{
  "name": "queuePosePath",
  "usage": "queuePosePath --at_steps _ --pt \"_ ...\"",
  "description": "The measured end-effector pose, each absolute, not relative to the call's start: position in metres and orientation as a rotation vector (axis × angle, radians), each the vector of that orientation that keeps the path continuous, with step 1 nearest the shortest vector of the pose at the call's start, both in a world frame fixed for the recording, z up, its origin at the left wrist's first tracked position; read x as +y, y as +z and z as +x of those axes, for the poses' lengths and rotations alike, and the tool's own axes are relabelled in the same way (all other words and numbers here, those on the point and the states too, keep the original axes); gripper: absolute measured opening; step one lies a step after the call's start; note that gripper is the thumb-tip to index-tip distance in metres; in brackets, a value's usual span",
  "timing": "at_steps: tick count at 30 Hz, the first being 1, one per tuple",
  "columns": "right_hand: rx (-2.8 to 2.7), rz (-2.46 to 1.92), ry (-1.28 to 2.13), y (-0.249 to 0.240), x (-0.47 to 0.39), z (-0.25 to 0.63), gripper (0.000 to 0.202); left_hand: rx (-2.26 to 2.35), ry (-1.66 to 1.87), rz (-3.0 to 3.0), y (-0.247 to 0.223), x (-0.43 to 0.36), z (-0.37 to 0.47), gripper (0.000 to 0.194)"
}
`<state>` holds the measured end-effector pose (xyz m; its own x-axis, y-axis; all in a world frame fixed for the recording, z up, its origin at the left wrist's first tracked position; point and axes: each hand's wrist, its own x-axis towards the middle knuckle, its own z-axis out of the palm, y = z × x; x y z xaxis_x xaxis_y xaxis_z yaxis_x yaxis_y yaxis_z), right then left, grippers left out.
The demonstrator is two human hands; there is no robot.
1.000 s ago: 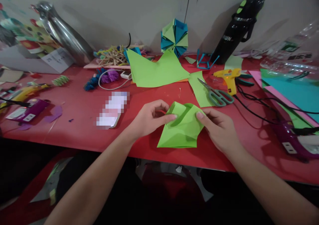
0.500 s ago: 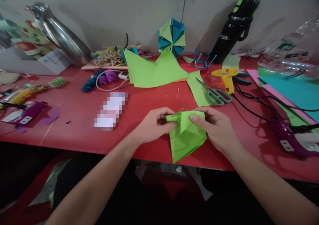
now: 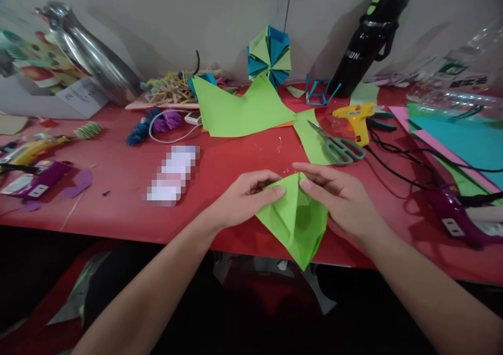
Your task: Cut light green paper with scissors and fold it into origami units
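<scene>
A folded light-green paper [image 3: 293, 213] is held over the front edge of the red table [image 3: 228, 158], its lower corner pointing down past the edge. My left hand [image 3: 251, 195] pinches its left side, thumb on top and fingers behind. At the upper right of the paper, my right hand [image 3: 336, 195] grips with the thumb in front; its index finger stretches along the top corner. A raised crease runs down the middle of the paper between the two thumbs.
Scissors [image 3: 338, 145] and a yellow glue gun [image 3: 357, 119] lie behind my right hand. Green sheets [image 3: 243, 111] and a blue-green paper ball [image 3: 269, 56] are behind. A phone [image 3: 173, 175] lies left; a purple power strip [image 3: 456, 218] and a black bottle [image 3: 365, 40] stand right.
The paper has been opened out and turned, its lower corner now further right and lower. My left thumb has moved onto its front face, and my right index finger is stretched out further.
</scene>
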<state>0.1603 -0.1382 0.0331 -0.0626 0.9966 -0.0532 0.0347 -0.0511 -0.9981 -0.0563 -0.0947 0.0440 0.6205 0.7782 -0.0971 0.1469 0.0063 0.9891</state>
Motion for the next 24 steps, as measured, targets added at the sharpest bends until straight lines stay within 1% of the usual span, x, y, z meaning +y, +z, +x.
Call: queuePosePath --at_steps 3,6,10,15,20,24 --pt "-1.123 -1.226 1.308 0.034 -0.14 0.16 0.022 0.808 0.609 1.433 0.047 -0.096 -0.057 0.031" --pt "-1.121 -1.262 1.277 0.037 -0.141 0.158 0.016 0.829 0.623 1.423 0.051 -0.097 -0.055 0.032" --pt "-1.202 -1.293 1.22 0.043 -0.144 0.155 0.015 0.869 0.645 1.483 0.058 -0.098 -0.052 0.032" --pt "-1.296 -1.311 1.163 0.051 -0.145 0.155 0.016 0.866 0.706 1.566 0.064 -0.099 -0.056 0.026" --pt "-1.359 -1.331 1.085 0.057 -0.145 0.153 0.015 0.876 0.727 1.673 0.075 -0.102 -0.06 0.026" --pt "-1.367 -1.34 1.002 0.061 -0.148 0.15 0.014 0.924 0.852 1.814 0.082 -0.107 -0.059 0.017"
